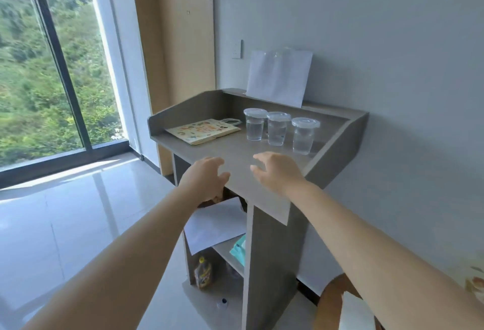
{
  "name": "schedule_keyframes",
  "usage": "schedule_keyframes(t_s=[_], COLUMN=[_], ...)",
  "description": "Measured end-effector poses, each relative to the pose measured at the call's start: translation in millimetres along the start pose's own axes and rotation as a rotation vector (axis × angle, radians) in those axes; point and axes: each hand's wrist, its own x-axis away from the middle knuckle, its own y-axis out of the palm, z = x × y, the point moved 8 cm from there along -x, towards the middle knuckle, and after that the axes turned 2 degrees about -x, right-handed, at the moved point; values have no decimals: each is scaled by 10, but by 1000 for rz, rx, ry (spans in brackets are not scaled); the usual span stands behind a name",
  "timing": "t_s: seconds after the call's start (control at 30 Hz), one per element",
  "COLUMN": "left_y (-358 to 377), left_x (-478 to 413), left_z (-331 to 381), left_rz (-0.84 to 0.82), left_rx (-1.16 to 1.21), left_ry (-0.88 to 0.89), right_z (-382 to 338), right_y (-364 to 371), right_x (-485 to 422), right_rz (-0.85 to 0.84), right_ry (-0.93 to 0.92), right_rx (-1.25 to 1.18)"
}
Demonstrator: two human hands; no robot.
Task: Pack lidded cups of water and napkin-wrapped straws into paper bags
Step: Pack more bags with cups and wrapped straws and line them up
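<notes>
Nearest, the left hand and right hand hover over the worktop, fingers loose, holding nothing. Three lidded cups stand behind, beside a flat paper bag. Thin, water-heavy cups probably squeeze easily; better grip mid-wall.

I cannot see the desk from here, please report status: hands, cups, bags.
Left hand, right hand open, empty, above desk. Three lidded cups upright, untouched. Paper bag flat beside them; nothing in the way.
</notes>
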Motion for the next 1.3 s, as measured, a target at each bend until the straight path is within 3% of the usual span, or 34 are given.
schedule_keyframes(t_s=[0.33,0.53,0.77,1.0,1.17,1.3], left_y=[8,183,586,799,862,680], left_x=[-1596,-2276,-3017,-3517,-3628,-3704], left_z=[-950,-1499,-1792,-1965,-2124,-2145], left_rz=[-133,-140,-146,-103,-254,-174], left_rx=[-218,-64,-299,-333,-116,-19], left_ry=[-29,-99,60,223,150,133], right_z=[-47,-27,-69,-114,-199,-104], right_y=[936,1553,1799,1986,2113,2052], right_x=[-1824,-2391,-2759,-3063,-3211,-3318], right_rz=[-143,-230,-175,-154,-100,131], right_ry=[137,167,208,301,386,614], right_rx=[-17,-7,-22,0,-110,-410])
